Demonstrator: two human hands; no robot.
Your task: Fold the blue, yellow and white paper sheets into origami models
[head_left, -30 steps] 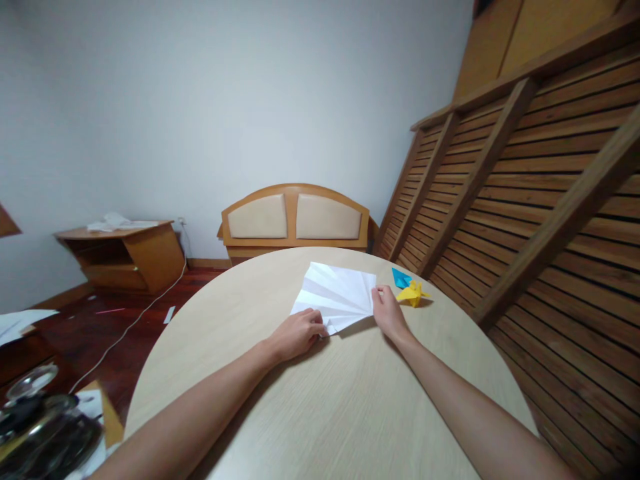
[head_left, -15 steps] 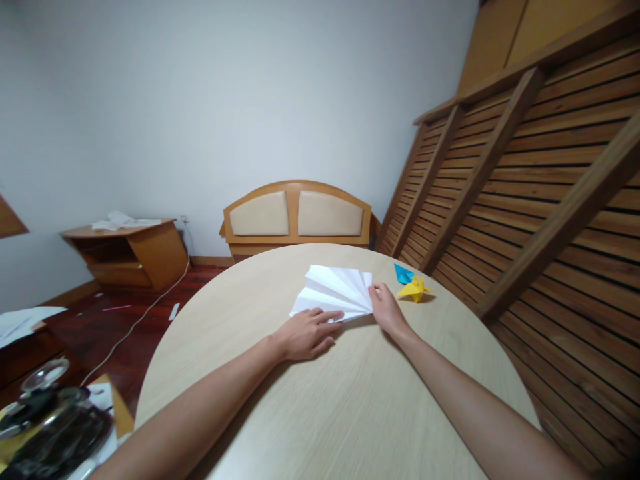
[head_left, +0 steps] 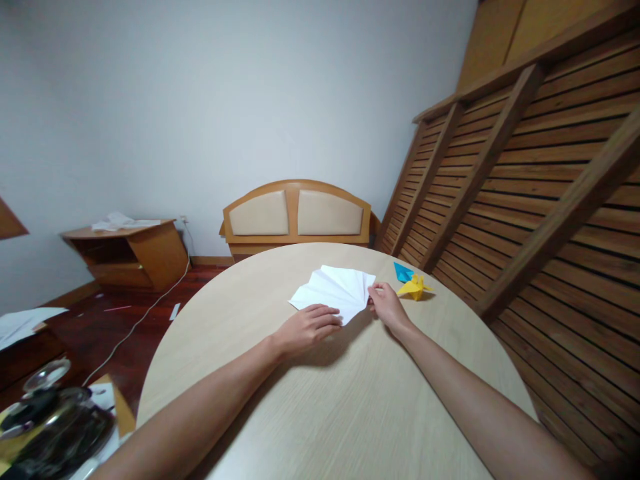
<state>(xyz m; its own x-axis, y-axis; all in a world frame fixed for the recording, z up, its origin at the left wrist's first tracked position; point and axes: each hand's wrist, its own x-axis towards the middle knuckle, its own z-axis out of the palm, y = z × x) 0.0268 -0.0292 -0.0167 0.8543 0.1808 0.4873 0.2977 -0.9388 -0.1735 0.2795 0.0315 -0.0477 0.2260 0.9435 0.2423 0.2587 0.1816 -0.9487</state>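
Pleated white paper (head_left: 337,288) toward far edge of round pale-wood table (head_left: 340,407).
Right hand (head_left: 388,308) clamped on its right end; left hand (head_left: 309,325) on near side, can't tell if gripping. Yellow origami crane (head_left: 415,288) near right edge; headboard (head_left: 293,213) beyond far edge, slatted panel (head_left: 540,167) right.

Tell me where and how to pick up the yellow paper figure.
Probably pinch the yellow paper figure at its raised middle, from above and the near side. Thin points stick out left and right and look easy to bend; the blue paper piece lies just behind, and the right hand is close on the left.
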